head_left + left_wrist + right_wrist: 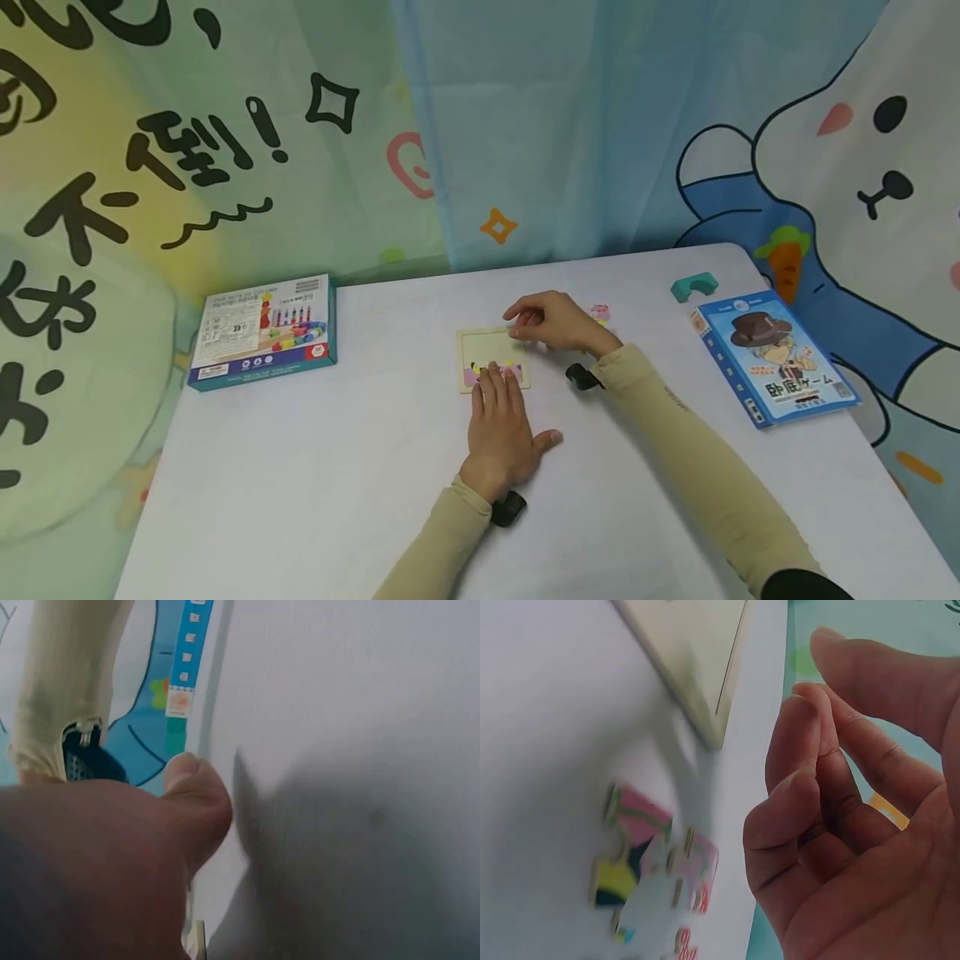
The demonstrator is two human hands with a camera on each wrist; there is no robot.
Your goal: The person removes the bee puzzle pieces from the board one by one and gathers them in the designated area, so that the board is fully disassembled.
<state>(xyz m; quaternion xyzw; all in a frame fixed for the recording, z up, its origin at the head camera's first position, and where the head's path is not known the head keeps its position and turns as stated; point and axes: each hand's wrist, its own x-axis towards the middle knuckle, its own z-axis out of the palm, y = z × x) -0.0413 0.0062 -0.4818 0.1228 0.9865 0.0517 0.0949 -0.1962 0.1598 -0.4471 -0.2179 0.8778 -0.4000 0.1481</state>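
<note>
A small pale wooden puzzle tray [459,354] lies on the white table, with colourful jigsaw pieces [471,375] along its near side. My left hand [501,429] reaches over that near edge, its straight fingers resting on the pieces and its thumb spread out to the right. Above the tray's far right side hovers my right hand [555,321]. In the right wrist view its fingers [791,739] are loosely bent, the thumb stands apart from them and nothing is held. Loose jigsaw pieces [641,817] in pink, yellow and white lie close by on the table.
At the table's left stands a flat boxed game [262,333]. A blue box [776,358] with a cartoon figure in a hat lies at the right edge. Behind it sits a green arch-shaped block [693,286]. A printed curtain [525,125] hangs along the back.
</note>
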